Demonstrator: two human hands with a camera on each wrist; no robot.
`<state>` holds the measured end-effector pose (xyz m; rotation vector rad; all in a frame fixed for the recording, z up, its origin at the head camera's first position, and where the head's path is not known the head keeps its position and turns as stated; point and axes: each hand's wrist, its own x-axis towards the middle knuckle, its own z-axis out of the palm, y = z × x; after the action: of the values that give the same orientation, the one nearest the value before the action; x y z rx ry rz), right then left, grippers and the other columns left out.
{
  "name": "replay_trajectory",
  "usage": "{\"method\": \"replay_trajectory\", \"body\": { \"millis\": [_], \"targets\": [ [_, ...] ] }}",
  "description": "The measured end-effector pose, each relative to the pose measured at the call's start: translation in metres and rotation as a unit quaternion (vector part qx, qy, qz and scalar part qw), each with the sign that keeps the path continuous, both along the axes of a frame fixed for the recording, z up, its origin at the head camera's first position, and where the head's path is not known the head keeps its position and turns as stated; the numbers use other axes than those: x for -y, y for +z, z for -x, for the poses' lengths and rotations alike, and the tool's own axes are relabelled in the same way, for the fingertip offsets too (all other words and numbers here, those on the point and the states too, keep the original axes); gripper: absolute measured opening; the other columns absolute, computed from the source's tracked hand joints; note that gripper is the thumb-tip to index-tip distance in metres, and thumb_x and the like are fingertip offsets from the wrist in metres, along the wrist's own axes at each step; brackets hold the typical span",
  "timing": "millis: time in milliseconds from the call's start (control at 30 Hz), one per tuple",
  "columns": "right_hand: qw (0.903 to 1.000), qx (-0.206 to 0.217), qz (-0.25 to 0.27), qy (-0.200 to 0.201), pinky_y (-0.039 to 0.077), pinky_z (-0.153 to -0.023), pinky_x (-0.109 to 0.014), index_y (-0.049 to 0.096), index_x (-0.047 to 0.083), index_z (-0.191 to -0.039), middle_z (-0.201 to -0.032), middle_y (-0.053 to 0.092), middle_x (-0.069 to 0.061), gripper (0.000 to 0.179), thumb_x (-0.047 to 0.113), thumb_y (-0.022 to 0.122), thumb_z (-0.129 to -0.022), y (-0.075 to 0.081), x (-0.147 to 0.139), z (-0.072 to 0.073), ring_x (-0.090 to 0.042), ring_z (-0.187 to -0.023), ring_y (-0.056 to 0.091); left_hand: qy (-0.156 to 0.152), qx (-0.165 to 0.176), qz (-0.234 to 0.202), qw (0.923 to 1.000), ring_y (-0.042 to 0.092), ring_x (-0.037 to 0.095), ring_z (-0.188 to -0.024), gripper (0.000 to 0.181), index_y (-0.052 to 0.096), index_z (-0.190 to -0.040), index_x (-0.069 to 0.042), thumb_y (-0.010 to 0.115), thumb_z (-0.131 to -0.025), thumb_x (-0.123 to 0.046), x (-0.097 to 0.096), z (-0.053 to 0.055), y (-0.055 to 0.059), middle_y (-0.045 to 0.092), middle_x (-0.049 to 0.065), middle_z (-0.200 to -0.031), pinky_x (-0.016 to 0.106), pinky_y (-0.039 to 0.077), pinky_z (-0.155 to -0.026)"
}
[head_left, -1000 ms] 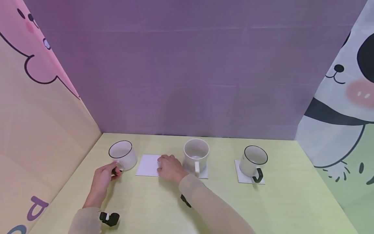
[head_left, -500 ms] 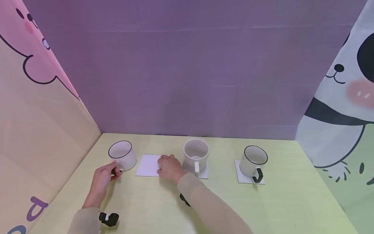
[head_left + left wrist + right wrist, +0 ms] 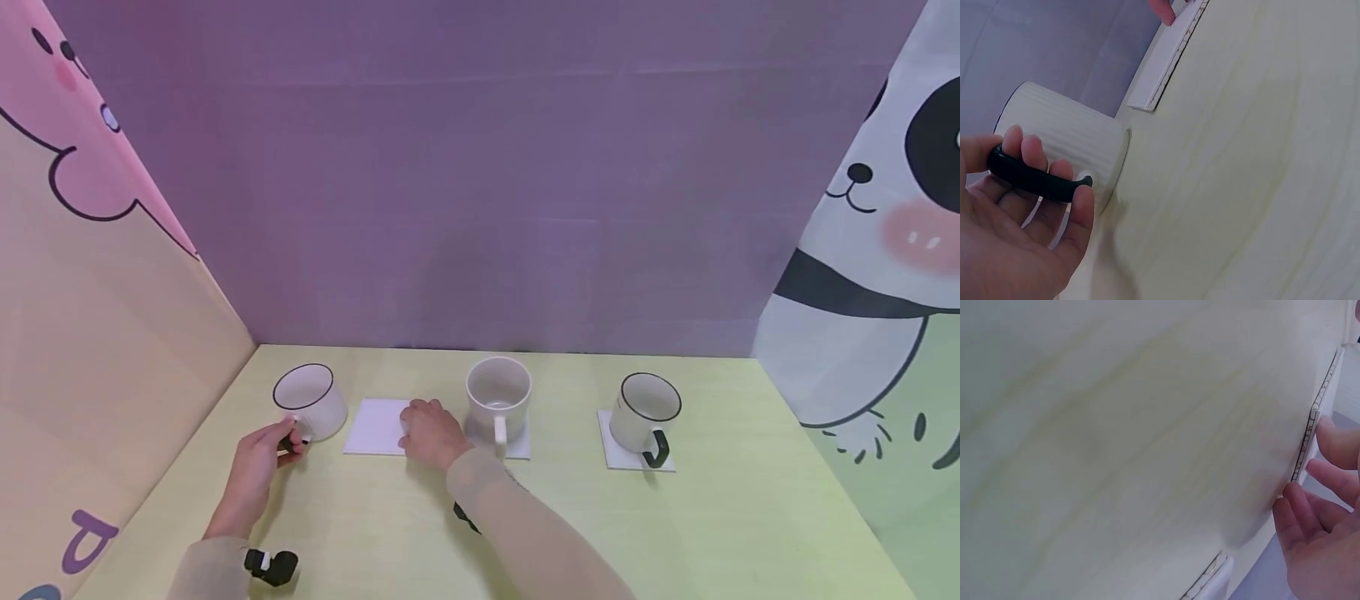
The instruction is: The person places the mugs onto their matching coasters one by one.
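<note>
In the head view my left hand point(image 3: 253, 468) is at the table's left side, gripping a white mug point(image 3: 322, 415) with a dark rim. Its fingers curl round the mug's black handle point(image 3: 1032, 178), as the left wrist view shows. My right hand point(image 3: 433, 433) is over white square coasters point(image 3: 370, 430) left of the middle mug. In the right wrist view its thumb and fingers hold a coaster point(image 3: 1304, 449) at the edges. That coaster's edge meets another coaster point(image 3: 1327, 381); whether they overlap I cannot tell.
A plain white mug point(image 3: 498, 404) stands on a coaster point(image 3: 517, 447) close to my right hand. Farther right, a white mug point(image 3: 637, 425) with dark rim and black handle stands on a coaster point(image 3: 620, 457). Printed cloth surrounds the pale table point(image 3: 720, 517) at back and sides.
The head view has shifted slightly, so everything sits a little farther left in it. Both hands keep their holds, and the mugs and coasters stay where they were.
</note>
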<state>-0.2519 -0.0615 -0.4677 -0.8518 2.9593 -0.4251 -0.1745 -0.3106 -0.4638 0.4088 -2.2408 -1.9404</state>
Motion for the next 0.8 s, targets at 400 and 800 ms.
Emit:
{"method": "replay_trajectory", "body": {
  "millis": [400, 800],
  "targets": [
    [0.9972, 0.046, 0.032, -0.049, 0.053, -0.084, -0.036, 0.070, 0.018, -0.123, -0.114, 0.066, 0.007, 0.034, 0.029, 0.077, -0.091, 0.003, 0.002, 0.000, -0.015, -0.107, 0.057, 0.004, -0.024, 0.024, 0.9994, 0.057, 0.011, -0.080, 0.040, 0.061, -0.097, 0.007, 0.044, -0.110, -0.027, -0.009, 0.000, 0.006, 0.059, 0.002, -0.085, 0.025, 0.054, -0.074],
    [0.9961, 0.051, 0.040, -0.060, 0.054, -0.084, -0.035, 0.071, 0.018, -0.124, -0.110, 0.067, 0.005, 0.037, 0.030, 0.078, -0.090, 0.003, 0.003, -0.001, -0.014, -0.105, 0.058, 0.074, -0.067, -0.035, 0.9943, 0.058, 0.011, -0.077, 0.039, 0.059, -0.090, 0.008, 0.047, -0.110, -0.024, -0.020, -0.001, 0.008, 0.057, -0.003, -0.078, 0.021, 0.052, -0.073]
  ]
}}
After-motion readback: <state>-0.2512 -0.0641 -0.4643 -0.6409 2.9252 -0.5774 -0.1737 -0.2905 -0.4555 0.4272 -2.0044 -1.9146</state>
